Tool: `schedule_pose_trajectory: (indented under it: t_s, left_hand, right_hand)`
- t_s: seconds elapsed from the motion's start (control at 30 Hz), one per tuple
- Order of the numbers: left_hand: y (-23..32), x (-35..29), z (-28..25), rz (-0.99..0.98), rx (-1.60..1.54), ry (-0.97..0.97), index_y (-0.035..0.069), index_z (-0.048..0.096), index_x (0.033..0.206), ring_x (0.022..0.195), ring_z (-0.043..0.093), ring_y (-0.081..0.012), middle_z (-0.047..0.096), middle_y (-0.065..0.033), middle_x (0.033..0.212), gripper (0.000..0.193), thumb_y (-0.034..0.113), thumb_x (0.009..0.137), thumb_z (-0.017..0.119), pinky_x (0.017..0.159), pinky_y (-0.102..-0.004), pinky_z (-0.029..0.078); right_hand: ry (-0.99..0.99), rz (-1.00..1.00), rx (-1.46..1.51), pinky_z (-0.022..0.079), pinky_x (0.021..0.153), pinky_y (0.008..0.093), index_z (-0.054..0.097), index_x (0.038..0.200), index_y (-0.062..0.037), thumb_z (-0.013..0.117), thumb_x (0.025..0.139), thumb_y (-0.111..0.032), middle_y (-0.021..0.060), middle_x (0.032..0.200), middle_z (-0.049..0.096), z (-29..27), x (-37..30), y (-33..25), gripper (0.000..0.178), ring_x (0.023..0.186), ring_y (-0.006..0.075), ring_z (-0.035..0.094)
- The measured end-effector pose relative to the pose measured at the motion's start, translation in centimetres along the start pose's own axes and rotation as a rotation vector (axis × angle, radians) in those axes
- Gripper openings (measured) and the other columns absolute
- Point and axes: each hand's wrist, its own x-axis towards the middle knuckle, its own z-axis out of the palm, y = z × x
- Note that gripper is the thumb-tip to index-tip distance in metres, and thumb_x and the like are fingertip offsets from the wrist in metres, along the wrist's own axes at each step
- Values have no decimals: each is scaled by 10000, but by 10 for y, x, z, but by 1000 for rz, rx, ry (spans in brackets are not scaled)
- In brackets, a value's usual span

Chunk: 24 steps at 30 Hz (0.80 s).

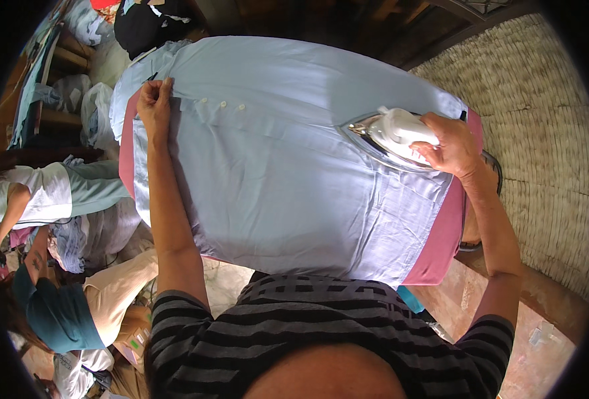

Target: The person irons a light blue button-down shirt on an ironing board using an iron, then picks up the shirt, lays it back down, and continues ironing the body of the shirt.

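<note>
A light blue buttoned shirt (268,179) lies spread over an ironing board (435,249) with a maroon cover. My right hand (455,143) is closed round the handle of a white iron (394,133), whose shiny soleplate rests on the cloth with its tip pointing left. At the far left of the board, my left hand (155,103) pinches the shirt's edge between its fingers. A short row of pale buttons (223,105) runs just right of that hand. Small wrinkles show in the cloth nearest me and below the iron.
Two people, one in a white top (42,193) and one in a dark teal top (58,309), are at the left among piles of cloth. Clear plastic bags (96,113) and a black bundle (141,30) stand beyond the board's left end. A woven wall (527,100) is at the right.
</note>
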Motion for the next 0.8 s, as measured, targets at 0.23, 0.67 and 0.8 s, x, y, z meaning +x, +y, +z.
schedule_pose_trajectory:
  t_s: [0.23, 0.67, 0.8]
  left_hand:
    - [-6, -2, 2, 31, 149, 37, 37, 599, 819, 648, 478, -42, 567, 32, 705, 195, 165, 903, 721, 597, -202, 385]
    - [2, -5, 5, 21, 350, 119, 48, 615, 816, 653, 538, -122, 601, -25, 694, 243, 255, 854, 738, 640, -273, 447]
    - [7, -6, 6, 16, 362, 111, 47, 616, 819, 652, 551, -130, 604, -30, 691, 246, 262, 863, 726, 639, -283, 453]
  right_hand:
    - [47, 65, -62, 516, 623, 432, 594, 964, -80, 737, 828, -413, 137, 766, 680, 21, 62, -44, 387, 710, 360, 664]
    - [-44, -23, -37, 523, 658, 424, 610, 989, -81, 717, 843, -407, 118, 743, 689, 13, 77, -53, 374, 723, 344, 677]
    - [-67, 53, 38, 515, 659, 420, 607, 954, -70, 658, 877, -429, 113, 714, 687, 29, 119, -85, 370, 710, 316, 679]
